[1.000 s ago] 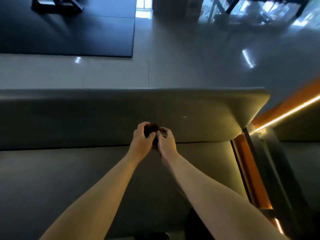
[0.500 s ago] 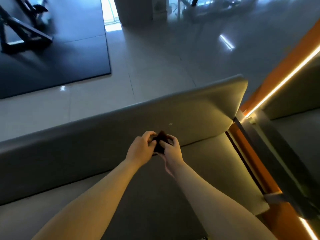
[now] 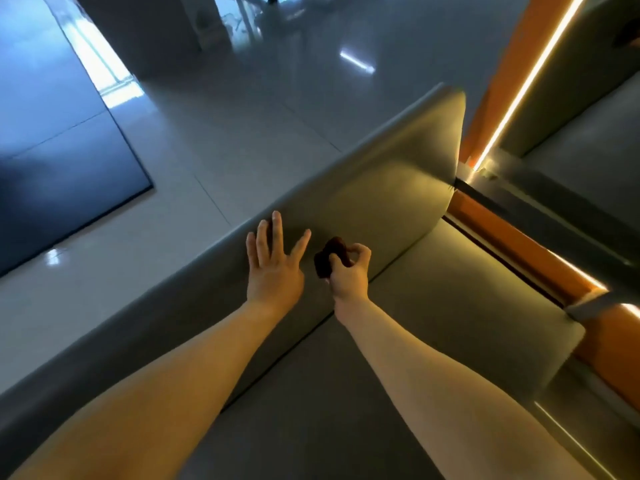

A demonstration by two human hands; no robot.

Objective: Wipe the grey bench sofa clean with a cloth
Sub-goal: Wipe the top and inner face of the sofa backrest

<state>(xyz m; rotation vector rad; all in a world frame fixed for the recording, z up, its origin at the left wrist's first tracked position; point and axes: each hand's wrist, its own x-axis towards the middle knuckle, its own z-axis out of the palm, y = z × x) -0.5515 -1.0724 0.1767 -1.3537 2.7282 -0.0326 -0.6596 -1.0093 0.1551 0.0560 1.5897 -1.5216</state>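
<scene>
1. Two hands are up at the backrest (image 3: 381, 188). The left hand (image 3: 273, 271) has its fingers (image 3: 276, 230) straight and fanned over the upper part near the top edge, holding nothing.
2. Just beside it at 3 o'clock is the right hand (image 3: 348, 275), fingers curled tight round a small dark cloth (image 3: 327, 258). The bunched wad pokes out of the fist toward 11 o'clock, in front of the backrest face just above the seat crease. I cannot tell whether it touches.
3. The grey bench sofa (image 3: 450, 306) runs long, from 7 o'clock up to 1 o'clock. Its backrest is on the 10 o'clock side and its seat on the 4 o'clock side.
4. Edges: the backrest ends in a rounded corner at 1 o'clock, and the seat's end edge sits at 3 o'clock. Bare grey upholstery stretches both ways along that axis from the hands.
5. Around it, an orange panel (image 3: 519, 244) and a glowing light strip (image 3: 519, 88) stand hard against the sofa's end at 2 o'clock. Glossy floor tiles (image 3: 242, 133) lie beyond the backrest at 11 o'clock. A dark mat (image 3: 52, 150) lies at 9 o'clock, well apart.
</scene>
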